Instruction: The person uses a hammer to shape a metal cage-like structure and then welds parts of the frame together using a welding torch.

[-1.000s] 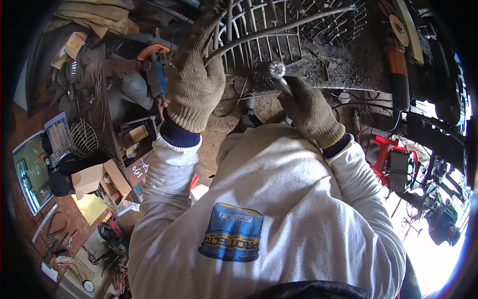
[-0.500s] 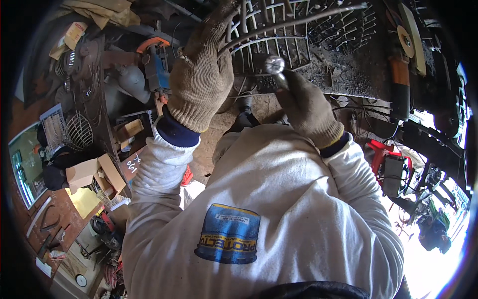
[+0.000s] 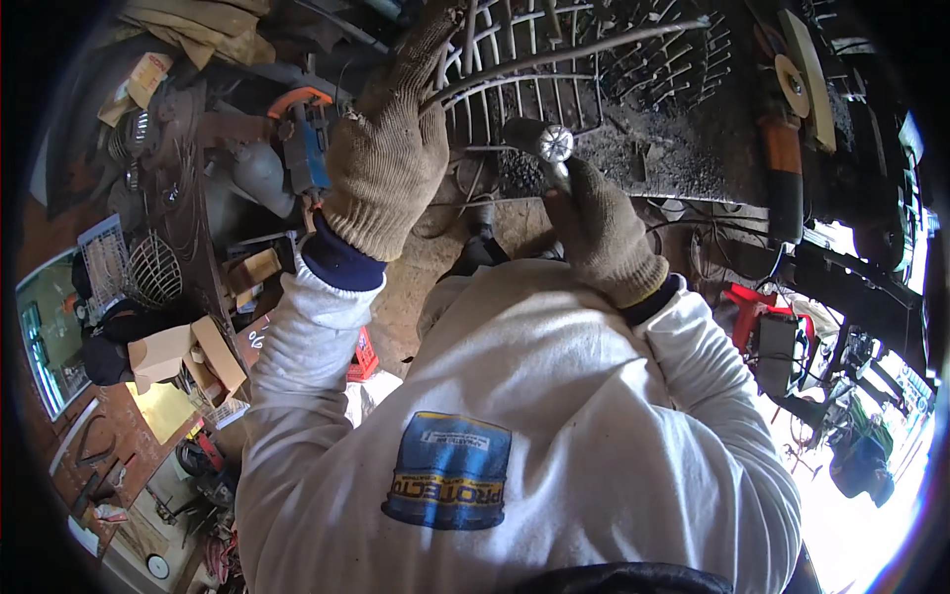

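Note:
My left hand (image 3: pixel 386 173), in a brown knitted glove, is closed at the upper left round part of a metal rod grid (image 3: pixel 554 77). A long curved rod (image 3: pixel 594 49) runs from beside this glove across the grid to the upper right. My right hand (image 3: pixel 611 233), gloved alike, grips a hammer (image 3: pixel 556 145) close below its head. The bright round face of the hammer points up toward me, and its darker end lies to the left, near the grid's lower edge. Glove and grid partly hide the left fingertips.
Dark grit covers the workbench (image 3: pixel 683 173), where more short rods lie behind. An angle grinder (image 3: pixel 782 163) with an orange body rests at right. At left are a blue and orange tool (image 3: pixel 309 148), a wire basket (image 3: pixel 155 269) and an open cardboard box (image 3: pixel 163 356). Cables hang under the bench.
My left hand and the grid have shifted slightly left. The right hand has lowered a little, and the hammer's bright face has turned more toward me.

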`<state>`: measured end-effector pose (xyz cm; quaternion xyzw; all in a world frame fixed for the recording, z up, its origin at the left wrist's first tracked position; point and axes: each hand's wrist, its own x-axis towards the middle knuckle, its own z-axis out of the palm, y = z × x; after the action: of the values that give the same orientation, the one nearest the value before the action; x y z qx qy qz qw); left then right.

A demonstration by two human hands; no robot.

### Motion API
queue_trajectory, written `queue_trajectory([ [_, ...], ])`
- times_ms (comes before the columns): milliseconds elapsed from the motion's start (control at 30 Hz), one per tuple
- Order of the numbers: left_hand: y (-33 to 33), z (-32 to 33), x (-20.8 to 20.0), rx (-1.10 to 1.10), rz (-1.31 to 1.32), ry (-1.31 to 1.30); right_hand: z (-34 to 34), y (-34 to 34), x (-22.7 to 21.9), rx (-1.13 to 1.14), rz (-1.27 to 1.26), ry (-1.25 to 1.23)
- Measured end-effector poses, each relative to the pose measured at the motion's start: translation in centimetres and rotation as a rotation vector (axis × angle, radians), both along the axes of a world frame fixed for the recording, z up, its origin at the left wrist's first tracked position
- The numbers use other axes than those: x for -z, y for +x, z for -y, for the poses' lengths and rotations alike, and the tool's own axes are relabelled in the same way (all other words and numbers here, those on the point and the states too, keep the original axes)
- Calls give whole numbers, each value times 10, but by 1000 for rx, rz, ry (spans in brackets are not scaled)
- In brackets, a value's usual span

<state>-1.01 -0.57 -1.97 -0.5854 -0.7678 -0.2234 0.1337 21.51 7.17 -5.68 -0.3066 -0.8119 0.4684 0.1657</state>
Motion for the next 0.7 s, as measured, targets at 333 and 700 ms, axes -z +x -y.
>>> queue_trajectory([
  [333,-2,-2,4,-71,135,4,-4,-21,-2,-90,207,2],
  [700,-3,-11,3,96,268,162,-6,-27,-7,-14,308,43],
])
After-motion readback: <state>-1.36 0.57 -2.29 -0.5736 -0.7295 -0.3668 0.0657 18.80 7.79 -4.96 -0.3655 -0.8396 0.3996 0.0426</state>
